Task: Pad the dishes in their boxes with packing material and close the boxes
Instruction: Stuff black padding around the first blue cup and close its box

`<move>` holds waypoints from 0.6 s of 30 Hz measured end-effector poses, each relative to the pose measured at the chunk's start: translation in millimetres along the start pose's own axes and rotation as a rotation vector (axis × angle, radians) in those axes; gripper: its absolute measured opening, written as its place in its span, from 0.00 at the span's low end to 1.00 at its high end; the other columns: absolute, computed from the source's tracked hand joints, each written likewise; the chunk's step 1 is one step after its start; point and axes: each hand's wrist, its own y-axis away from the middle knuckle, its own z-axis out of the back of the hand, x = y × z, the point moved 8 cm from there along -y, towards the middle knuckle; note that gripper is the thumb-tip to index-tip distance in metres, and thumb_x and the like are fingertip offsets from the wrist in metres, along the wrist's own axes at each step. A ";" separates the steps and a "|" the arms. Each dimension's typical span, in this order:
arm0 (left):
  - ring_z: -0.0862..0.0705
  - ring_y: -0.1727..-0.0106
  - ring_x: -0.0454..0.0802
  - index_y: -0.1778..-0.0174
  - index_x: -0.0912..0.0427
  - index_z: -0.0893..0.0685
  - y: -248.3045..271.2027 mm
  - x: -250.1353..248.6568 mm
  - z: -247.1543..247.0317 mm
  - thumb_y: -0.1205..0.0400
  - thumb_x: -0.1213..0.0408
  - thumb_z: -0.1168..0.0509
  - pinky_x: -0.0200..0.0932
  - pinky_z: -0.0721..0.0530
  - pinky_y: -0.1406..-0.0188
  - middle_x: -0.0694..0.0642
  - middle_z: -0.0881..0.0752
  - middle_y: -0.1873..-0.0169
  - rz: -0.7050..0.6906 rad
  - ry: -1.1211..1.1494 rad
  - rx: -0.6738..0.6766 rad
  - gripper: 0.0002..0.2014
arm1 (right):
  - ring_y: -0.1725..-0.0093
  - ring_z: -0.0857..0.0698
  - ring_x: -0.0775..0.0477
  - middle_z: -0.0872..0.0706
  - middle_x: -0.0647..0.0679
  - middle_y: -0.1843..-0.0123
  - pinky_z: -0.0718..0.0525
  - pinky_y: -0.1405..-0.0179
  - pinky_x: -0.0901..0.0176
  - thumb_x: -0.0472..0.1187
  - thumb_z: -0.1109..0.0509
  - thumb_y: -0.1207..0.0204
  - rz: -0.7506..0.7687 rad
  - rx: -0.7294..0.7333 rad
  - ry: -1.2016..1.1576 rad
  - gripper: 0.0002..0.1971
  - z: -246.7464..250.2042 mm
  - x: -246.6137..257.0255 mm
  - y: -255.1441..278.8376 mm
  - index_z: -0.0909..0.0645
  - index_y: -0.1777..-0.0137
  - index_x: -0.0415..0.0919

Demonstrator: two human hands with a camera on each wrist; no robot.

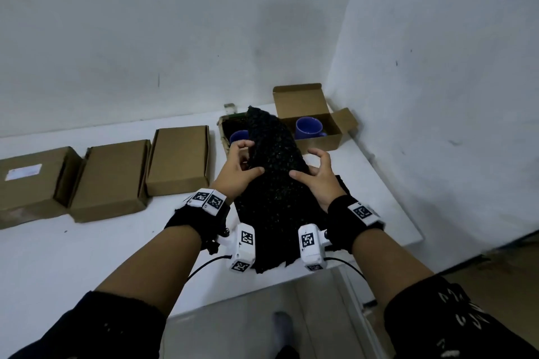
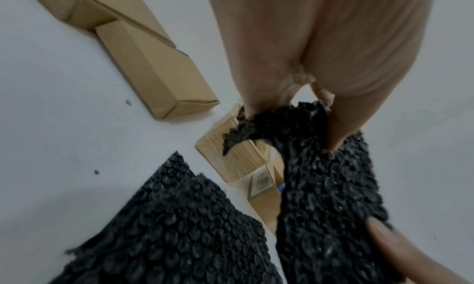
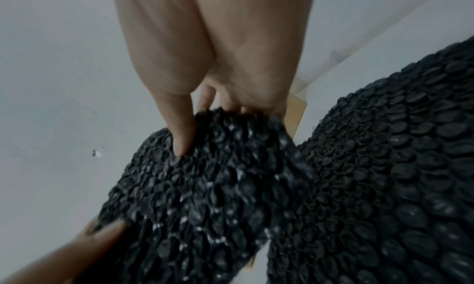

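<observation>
White table (image 1: pixel 87 256) sitting in a corner of pale, scuffed walls; grey floor showing below its near edge.

Black bubble-wrap sheet (image 1: pixel 274 154) is standing raised above the table centre, upper end reaching over the near open box (image 1: pixel 226 134). Left hand (image 1: pixel 237 167) is gripping its left edge, thumb across the front, fingers curled behind. Right hand (image 1: pixel 319 176) is holding the right edge: thumb pressing the front, and in the right wrist view the fingers are pinching the wrap from behind; in the head view the upper fingers are spread and hooked in the air.

A second sheet of black wrap (image 1: pixel 277 230) is lying flat on the table under the wrists, near end overhanging the edge.

The near open box is holding a blue mug (image 1: pixel 239 135), mostly hidden by the raised sheet and the left hand. Left wrist view: torn cardboard wall and a barcode label on this box, wrap hanging into it.

To the right, in the corner, a second open box (image 1: pixel 309 122) is standing with lid up and side flap out, another blue mug (image 1: pixel 309 128) upright inside, no padding visible around it.

To the left, three closed boxes (image 1: pixel 113 178) are lying in a row, touching or nearly so; the leftmost is carrying a white label.

Wrists are wearing black bands with white marker blocks (image 1: pixel 245 245) and cables.
</observation>
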 end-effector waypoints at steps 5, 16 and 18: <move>0.24 0.34 0.56 0.23 0.40 0.39 0.3 -9.8 20.6 0.25 0.80 0.31 0.54 0.19 0.35 0.60 0.26 0.34 -0.037 -0.074 0.015 0.42 | 0.40 0.15 0.41 0.17 0.33 0.38 0.16 0.47 0.52 0.24 0.32 0.26 0.072 0.139 -0.158 0.31 -14.0 24.1 -6.3 0.31 0.29 0.55; 0.21 0.31 0.47 0.34 0.39 0.20 -27.0 -12.7 57.6 0.32 0.60 0.23 0.56 0.25 0.28 0.48 0.19 0.33 -0.068 -0.084 -0.120 0.30 | 0.33 0.20 0.46 0.19 0.42 0.34 0.21 0.31 0.50 0.23 0.31 0.28 0.237 0.133 0.206 0.24 -26.1 60.4 -40.5 0.20 0.37 0.46; 0.17 0.36 0.50 0.35 0.44 0.18 -35.7 -12.8 63.9 0.31 0.61 0.22 0.56 0.20 0.33 0.52 0.16 0.37 -0.020 -0.178 -0.160 0.28 | 0.35 0.19 0.47 0.17 0.43 0.37 0.21 0.31 0.49 0.26 0.28 0.29 0.261 0.098 0.317 0.21 -20.9 66.8 -50.7 0.19 0.38 0.43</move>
